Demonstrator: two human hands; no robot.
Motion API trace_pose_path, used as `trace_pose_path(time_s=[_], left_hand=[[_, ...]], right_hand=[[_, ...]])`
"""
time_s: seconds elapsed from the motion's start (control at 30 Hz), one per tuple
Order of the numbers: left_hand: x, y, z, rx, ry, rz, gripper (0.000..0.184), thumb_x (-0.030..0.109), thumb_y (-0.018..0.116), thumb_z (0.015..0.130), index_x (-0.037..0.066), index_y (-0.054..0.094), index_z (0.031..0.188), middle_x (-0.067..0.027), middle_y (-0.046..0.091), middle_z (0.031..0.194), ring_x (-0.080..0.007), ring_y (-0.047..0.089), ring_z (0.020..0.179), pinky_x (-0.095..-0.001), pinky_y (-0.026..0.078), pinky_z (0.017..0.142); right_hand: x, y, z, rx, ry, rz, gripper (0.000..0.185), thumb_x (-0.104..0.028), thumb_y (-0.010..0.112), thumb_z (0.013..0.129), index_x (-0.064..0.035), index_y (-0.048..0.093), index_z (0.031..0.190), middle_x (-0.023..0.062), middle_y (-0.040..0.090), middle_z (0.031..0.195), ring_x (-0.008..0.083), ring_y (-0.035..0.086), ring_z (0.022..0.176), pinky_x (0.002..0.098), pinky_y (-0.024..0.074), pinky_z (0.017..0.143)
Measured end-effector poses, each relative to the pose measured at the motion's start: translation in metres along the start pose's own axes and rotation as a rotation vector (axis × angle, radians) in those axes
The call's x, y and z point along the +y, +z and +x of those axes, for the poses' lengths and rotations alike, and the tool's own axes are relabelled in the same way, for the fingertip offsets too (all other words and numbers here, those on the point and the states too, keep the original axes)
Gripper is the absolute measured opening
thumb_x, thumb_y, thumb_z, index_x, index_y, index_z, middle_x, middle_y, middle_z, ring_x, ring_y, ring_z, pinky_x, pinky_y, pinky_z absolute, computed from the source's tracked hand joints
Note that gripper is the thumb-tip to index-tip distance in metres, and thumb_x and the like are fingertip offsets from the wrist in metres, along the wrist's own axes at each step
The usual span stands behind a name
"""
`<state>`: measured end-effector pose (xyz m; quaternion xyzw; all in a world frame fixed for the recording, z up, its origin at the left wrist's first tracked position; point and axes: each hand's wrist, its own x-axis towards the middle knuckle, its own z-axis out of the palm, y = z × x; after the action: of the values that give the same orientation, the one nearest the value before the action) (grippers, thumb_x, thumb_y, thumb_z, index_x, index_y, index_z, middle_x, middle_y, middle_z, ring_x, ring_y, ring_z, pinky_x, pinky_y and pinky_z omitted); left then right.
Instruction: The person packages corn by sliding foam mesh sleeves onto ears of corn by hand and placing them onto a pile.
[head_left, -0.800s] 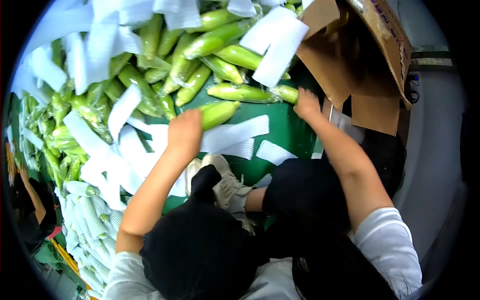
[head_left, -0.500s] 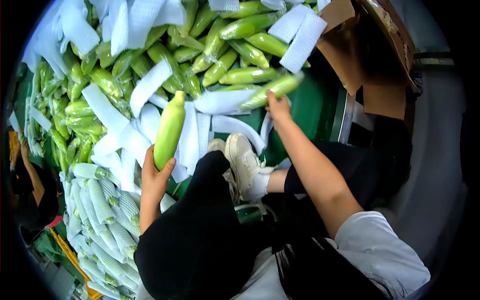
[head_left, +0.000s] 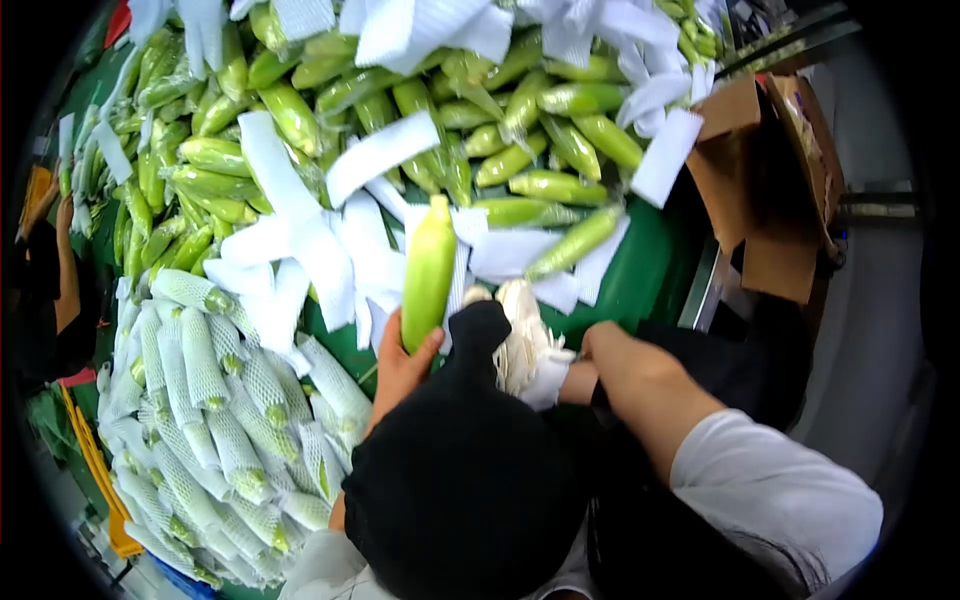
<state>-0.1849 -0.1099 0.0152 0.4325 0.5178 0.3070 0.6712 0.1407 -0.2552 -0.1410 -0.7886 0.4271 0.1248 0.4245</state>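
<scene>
My left hand (head_left: 402, 368) is wrapped round the lower end of a green corn cob (head_left: 428, 275), which stands nearly upright with its tip pointing away from me. The fingers of my right hand are hidden behind my dark clothing and knee; only the forearm shows. Just beyond my shoes, a film-wrapped cob (head_left: 577, 243) lies across white foam sleeves (head_left: 515, 254). More wrapped cobs (head_left: 555, 187) are heaped behind it, with loose foam sleeves scattered over them.
Cobs in white foam net (head_left: 240, 460) are piled at the left. An open cardboard box (head_left: 780, 262) stands at the right, beside a metal edge (head_left: 706, 290). Another person's arms (head_left: 66, 265) show at the far left. A yellow frame (head_left: 95, 460) is at lower left.
My right hand has let go of the wrapped cob and drawn back toward my body. My left hand still holds its cob. The view has shifted, showing more of the pile.
</scene>
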Motion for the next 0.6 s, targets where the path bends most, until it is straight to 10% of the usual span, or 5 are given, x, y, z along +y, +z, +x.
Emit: trace_pose_path(time_s=[0.13, 0.23, 0.33, 0.47, 0.6], left_hand=[[0.016, 0.016, 0.001, -0.040, -0.063, -0.048, 0.047, 0.018, 0.070, 0.085, 0.000, 0.048, 0.121, -0.0045, 0.058, 0.097, -0.0112, 0.053, 0.087, -0.0254, 0.043, 0.078], [0.028, 0.024, 0.016, -0.084, -0.049, -0.034, 0.044, 0.015, 0.069, 0.085, 0.002, 0.049, 0.122, -0.0011, 0.056, 0.085, -0.0083, 0.051, 0.070, -0.0231, 0.042, 0.062], [0.061, 0.041, 0.023, -0.089, 0.006, 0.020, 0.044, 0.012, 0.067, 0.084, 0.005, 0.049, 0.124, 0.0008, 0.054, 0.077, -0.0073, 0.047, 0.056, -0.0220, 0.038, 0.048], [0.170, 0.110, 0.025, -0.395, 0.393, 0.107, 0.066, 0.018, 0.063, 0.082, 0.006, 0.034, 0.140, -0.0089, 0.054, 0.113, -0.0147, 0.051, 0.087, -0.0263, 0.041, 0.070], [0.322, 0.219, -0.019, -0.971, 0.975, 0.205, 0.071, 0.016, 0.063, 0.083, 0.004, 0.029, 0.143, -0.0154, 0.045, 0.137, -0.0240, 0.045, 0.125, -0.0359, 0.035, 0.104]], right_hand=[[0.013, 0.036, -0.055, 0.246, -0.169, -0.180, 0.030, -0.022, 0.062, 0.082, -0.0064, 0.067, 0.107, 0.0209, 0.059, 0.115, 0.0305, 0.062, 0.102, 0.0445, 0.0517, 0.085], [0.013, 0.071, -0.075, -0.049, -1.131, -0.407, 0.068, 0.008, 0.051, 0.074, -0.0126, 0.042, 0.138, 0.0218, 0.049, 0.126, 0.0390, 0.051, 0.107, 0.0460, 0.0407, 0.095], [0.011, 0.063, -0.094, -0.437, -1.381, -0.309, 0.074, 0.012, 0.045, 0.072, -0.0112, 0.036, 0.142, 0.0258, 0.051, 0.120, 0.0408, 0.048, 0.108, 0.0438, 0.0382, 0.097], [-0.004, 0.055, -0.040, -1.030, -1.311, -0.339, 0.075, 0.000, 0.049, 0.080, -0.0026, 0.018, 0.148, 0.0212, 0.025, 0.151, 0.0327, 0.025, 0.139, 0.0375, 0.0235, 0.114], [-0.026, 0.069, -0.018, -0.888, -0.698, -0.325, 0.105, -0.031, 0.076, 0.072, -0.0079, 0.009, 0.149, 0.0165, 0.059, 0.106, 0.0233, 0.059, 0.076, 0.0351, 0.0490, 0.052]])
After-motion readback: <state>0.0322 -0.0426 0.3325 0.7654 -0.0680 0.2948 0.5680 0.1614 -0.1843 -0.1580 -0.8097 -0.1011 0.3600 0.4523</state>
